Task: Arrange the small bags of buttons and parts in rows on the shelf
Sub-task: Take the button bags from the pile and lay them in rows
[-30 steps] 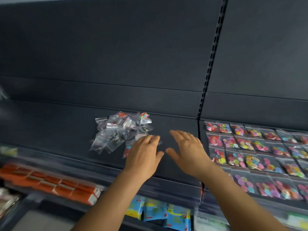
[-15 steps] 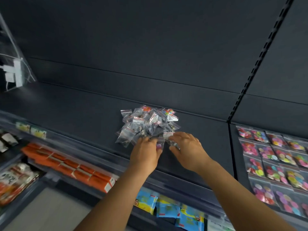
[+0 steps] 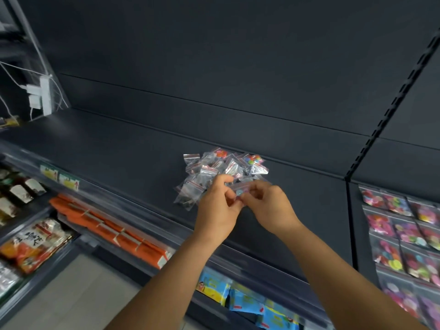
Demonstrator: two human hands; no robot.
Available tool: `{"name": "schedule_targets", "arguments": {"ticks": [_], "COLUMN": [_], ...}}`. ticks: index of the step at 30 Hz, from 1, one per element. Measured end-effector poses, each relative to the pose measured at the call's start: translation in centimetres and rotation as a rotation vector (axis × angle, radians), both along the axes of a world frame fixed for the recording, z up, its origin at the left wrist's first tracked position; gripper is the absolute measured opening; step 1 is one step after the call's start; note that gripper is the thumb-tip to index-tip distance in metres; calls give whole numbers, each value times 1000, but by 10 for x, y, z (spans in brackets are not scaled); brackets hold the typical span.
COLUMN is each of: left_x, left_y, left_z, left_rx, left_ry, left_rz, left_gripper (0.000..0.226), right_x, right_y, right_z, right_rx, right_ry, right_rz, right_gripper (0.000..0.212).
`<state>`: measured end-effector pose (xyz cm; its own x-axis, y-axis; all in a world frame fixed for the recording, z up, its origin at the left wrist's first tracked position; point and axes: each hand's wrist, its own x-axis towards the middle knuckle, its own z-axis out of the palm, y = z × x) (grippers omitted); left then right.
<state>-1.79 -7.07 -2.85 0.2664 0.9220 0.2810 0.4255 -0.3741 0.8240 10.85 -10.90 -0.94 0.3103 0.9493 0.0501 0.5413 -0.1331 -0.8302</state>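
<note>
Both hands had closed in from flat reaching: the left hand (image 3: pixel 215 211) and right hand (image 3: pixel 269 206) pinched one small bag (image 3: pixel 240 189) together at the near edge of the pile (image 3: pixel 214 171) on the shelf (image 3: pixel 123 148). Light, limp, likely slippery plastic; best gripped by its sealed edge.

2 hands (image 3: pixel 217 210), 1 bag pile (image 3: pixel 209 172), 1 shelf (image 3: pixel 119 148).
</note>
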Motion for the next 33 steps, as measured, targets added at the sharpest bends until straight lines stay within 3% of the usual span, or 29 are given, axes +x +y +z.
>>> {"name": "schedule_targets", "arguments": {"ticks": [4,6,9,11,16,20,27,29,33], "left_x": [9,14,26,35,50,56,53,54,56], "left_y": [9,16,24,29,49,65,84,84,83], "left_z": [15,19,26,29,30,28,16,14,10], "left_rx": [-155,-228,-279,-338,-399,-330,-227,-214,-237], "left_ry": [-183,-159,-200,-253,-274,-163,-22,8,34], "left_rz": [15,25,10,52,123,154,279,271,236], "left_gripper": [68,54,2,13,11,12,11,13,11], "right_x": [8,13,22,29,50,71,93,96,101], "right_y": [8,11,16,22,42,68,127,133,122], "right_z": [14,18,19,19,14,5,-19,-23,-19], "right_rx": [55,73,76,73,73,81,-140,-216,-128], "right_ry": [151,176,172,186,201,36,-513,-576,-560], "right_rz": [-67,-62,-35,-37,-59,-40,309,377,372], "right_gripper": [7,8,13,13,16,19,40,42,31]}}
